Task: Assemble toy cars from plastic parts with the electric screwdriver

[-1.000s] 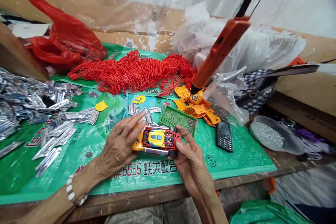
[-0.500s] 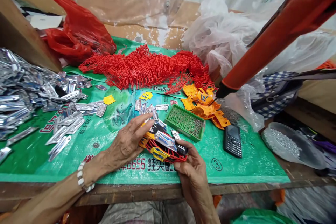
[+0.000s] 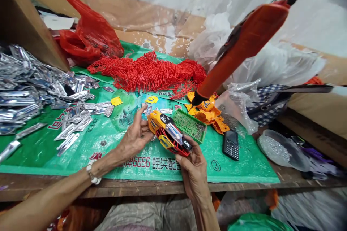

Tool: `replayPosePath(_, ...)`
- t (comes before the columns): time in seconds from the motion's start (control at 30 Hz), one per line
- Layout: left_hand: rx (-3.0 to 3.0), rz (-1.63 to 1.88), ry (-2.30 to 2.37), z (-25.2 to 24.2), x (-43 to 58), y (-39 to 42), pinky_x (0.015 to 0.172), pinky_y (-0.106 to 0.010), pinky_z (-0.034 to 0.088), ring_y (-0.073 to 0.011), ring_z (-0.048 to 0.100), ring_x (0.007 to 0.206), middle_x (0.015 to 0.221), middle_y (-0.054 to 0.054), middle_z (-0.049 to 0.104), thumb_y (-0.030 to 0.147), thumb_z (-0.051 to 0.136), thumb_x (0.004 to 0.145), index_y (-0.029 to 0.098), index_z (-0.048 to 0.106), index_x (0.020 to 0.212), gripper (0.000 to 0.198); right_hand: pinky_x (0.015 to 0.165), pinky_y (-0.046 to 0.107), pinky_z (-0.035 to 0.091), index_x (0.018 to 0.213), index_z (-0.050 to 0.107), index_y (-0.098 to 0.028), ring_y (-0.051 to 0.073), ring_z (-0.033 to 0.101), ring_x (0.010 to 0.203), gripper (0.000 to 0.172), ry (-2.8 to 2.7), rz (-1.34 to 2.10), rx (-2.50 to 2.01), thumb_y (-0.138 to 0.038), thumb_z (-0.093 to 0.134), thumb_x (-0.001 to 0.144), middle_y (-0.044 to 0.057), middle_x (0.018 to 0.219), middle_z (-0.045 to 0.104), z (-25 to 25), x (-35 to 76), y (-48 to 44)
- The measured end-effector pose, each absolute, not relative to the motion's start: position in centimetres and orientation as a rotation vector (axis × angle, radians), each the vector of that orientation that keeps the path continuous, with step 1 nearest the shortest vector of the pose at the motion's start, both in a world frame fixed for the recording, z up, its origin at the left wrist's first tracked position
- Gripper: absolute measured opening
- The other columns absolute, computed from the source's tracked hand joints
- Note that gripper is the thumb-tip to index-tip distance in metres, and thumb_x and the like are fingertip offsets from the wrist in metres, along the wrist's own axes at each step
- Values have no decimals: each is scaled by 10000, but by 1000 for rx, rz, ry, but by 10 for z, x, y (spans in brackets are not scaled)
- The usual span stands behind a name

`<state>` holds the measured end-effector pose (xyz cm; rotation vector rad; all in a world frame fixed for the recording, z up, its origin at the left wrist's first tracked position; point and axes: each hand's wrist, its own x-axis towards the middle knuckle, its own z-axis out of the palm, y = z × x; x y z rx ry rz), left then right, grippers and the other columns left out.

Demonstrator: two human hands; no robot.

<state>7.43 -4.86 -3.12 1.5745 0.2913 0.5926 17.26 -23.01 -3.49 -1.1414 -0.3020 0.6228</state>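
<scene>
My right hand [image 3: 193, 164] grips the lower right end of a toy car body [image 3: 169, 133] with orange, red, yellow, silver and black parts. At the car's orange end, my left hand [image 3: 137, 135] has its fingers spread and its tips close to or touching the side; it does not grip the car. Behind the car stands a green tray [image 3: 189, 125] of small metal pieces. Orange shells [image 3: 213, 115] lie to the right of the tray. Silver strips [image 3: 78, 115] are scattered on the left, beside a yellow piece [image 3: 116, 101].
An orange tool [image 3: 238, 54] hangs tip down over the shells. Red lattice parts [image 3: 149, 74] lie at the back. A heap of silver strips [image 3: 21, 90] fills the left. At right are a black phone [image 3: 231, 145] and a clear bowl [image 3: 283, 151].
My left fingers have opened away from the top of the car, uncovering its orange end. The car is more tilted. The camera view has shifted, and the hanging tool appears further left.
</scene>
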Motion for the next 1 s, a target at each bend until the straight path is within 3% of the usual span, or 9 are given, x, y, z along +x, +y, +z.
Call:
replayPosePath(0.17,1154,305,220,-15,73,-57,1082,-508,454,-316,621,1238,1458,-158,555,294,757,808,269,223,1559,922,827,240,521,1113,660,-290,139,703,917,466,-395,600,-1212,-241,866,697,-15,1031,761,-33,170,-228)
replayPosePath(0.3,1145,345,327,-4,71,-63,973,-471,526,-322,658,1163,1341,-148,632,305,860,714,257,254,1545,1029,756,226,496,970,677,-242,136,671,824,394,-458,668,-1249,-229,903,646,-17,898,734,-32,167,-230)
replayPosePath(0.47,1242,363,322,0,71,-62,832,-380,571,-265,706,969,1132,-100,715,297,889,639,185,440,1438,924,685,246,456,759,683,-189,133,580,712,319,-483,739,-1209,-343,918,608,-8,748,666,-29,171,-230)
replayPosePath(0.63,1375,433,347,-1,71,-65,696,-322,526,-211,654,789,989,-49,704,328,859,648,179,332,1554,1059,662,278,470,615,619,-185,144,554,689,338,-422,752,-1137,-337,917,567,-8,686,609,-31,178,-230)
replayPosePath(0.77,1462,399,366,-5,67,-63,627,-295,454,-173,569,688,937,-28,676,337,884,603,193,332,1572,1125,796,341,532,622,639,-226,153,609,779,297,-315,641,-1048,-328,913,570,-27,787,667,-32,188,-237)
replayPosePath(1.0,1228,399,317,-2,60,-53,749,-298,467,-175,580,799,953,-11,653,219,862,573,222,412,1528,1056,1007,508,499,741,714,-267,202,666,938,234,-189,565,-950,-358,897,628,-26,904,741,-38,191,-245)
